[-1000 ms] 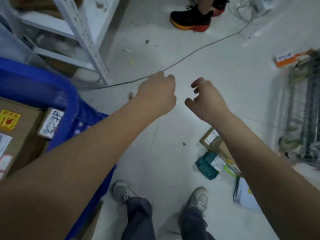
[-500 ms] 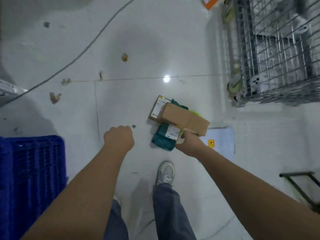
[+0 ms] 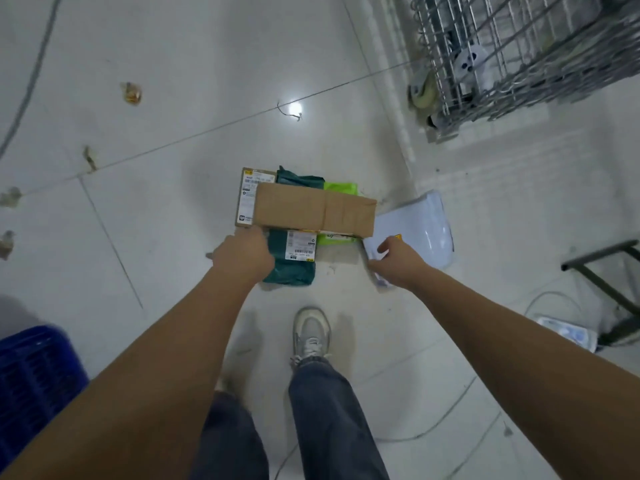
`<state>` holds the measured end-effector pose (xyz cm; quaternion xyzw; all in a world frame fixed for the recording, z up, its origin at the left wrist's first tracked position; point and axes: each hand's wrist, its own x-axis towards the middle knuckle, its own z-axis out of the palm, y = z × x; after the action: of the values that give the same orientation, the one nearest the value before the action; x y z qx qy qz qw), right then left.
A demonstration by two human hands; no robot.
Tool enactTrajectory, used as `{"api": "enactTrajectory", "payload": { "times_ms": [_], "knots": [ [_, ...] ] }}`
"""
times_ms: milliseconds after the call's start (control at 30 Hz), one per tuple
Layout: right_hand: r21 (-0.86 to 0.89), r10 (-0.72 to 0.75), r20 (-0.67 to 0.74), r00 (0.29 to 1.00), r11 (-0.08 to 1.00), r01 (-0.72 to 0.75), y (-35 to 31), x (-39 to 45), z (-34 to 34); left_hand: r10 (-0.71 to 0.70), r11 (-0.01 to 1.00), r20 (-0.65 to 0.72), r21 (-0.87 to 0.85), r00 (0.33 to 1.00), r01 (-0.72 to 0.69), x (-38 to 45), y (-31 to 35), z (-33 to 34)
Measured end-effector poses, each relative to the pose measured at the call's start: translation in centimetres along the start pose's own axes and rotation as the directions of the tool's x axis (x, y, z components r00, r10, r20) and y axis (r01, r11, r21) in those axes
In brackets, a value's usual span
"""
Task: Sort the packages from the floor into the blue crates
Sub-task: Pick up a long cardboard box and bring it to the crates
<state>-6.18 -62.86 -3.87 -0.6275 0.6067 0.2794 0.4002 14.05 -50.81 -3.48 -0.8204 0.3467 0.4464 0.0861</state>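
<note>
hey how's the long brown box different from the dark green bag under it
The long brown box is rigid plain cardboard with tape across it; the dark green bag is soft and wrinkled. The box lies on top of the pile, the bag beneath it on the floor. The bag shows a printed label; the box's top shows none. The left hand touches both.

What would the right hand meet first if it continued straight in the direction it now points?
Most likely the pale blue-white mailer bag on the floor. The right hand reaches forward and down, with its fingertips already at the bag's near edge. Depth is unclear, so whether it touches cannot be told.
</note>
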Motion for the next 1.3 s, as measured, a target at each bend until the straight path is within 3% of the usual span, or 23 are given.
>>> {"api": "enactTrajectory", "payload": {
  "times_ms": [233, 367, 467, 567, 700, 900, 1000, 1300],
  "knots": [
    [0.193, 0.101, -0.079, 0.992, 0.978, -0.085, 2.1, 8.3, 1.8, -0.026, 1.000, -0.035, -0.012, 0.999, 0.025, 8.1, -0.5, 3.0],
    [0.377, 0.174, -0.108, 0.979, 0.918, -0.122, 2.3, 13.4, 4.3, -0.124, 0.950, -0.039, -0.294, 0.991, 0.107, 13.6, -1.3, 5.3],
    [0.420, 0.215, -0.111, 0.970, 0.895, -0.151, 2.2, 16.3, 5.3, -0.101, 0.856, -0.053, -0.513, 0.993, 0.060, 16.7, -1.6, 6.5],
    [0.488, 0.230, -0.116, 0.966, 0.860, -0.146, 2.0, 17.7, 5.7, -0.062, 0.786, -0.096, -0.618, 0.993, -0.011, 17.3, -1.5, 7.3],
    [0.669, 0.293, -0.129, 0.947, 0.731, -0.134, 1.7, 17.4, 5.9, -0.115, 0.717, -0.162, -0.697, 0.980, -0.031, 16.1, -1.6, 7.9],
    [0.736, 0.114, -0.223, 0.968, 0.670, 0.091, 1.1, 12.1, 4.9, -0.258, 0.628, -0.254, -0.777, 0.932, -0.038, 12.9, -3.1, 5.7],
    [0.726, 0.005, -0.200, 0.980, 0.672, 0.145, 0.9, 8.7, 3.4, -0.326, 0.527, -0.174, -0.849, 0.929, 0.026, 10.4, -3.7, 3.4],
    [0.755, -0.236, -0.144, 0.961, 0.601, 0.261, -1.7, -0.5, -1.7, -0.322, 0.217, 0.176, -0.943, 0.930, 0.253, 0.9, -6.6, -1.5]
  ]
}}
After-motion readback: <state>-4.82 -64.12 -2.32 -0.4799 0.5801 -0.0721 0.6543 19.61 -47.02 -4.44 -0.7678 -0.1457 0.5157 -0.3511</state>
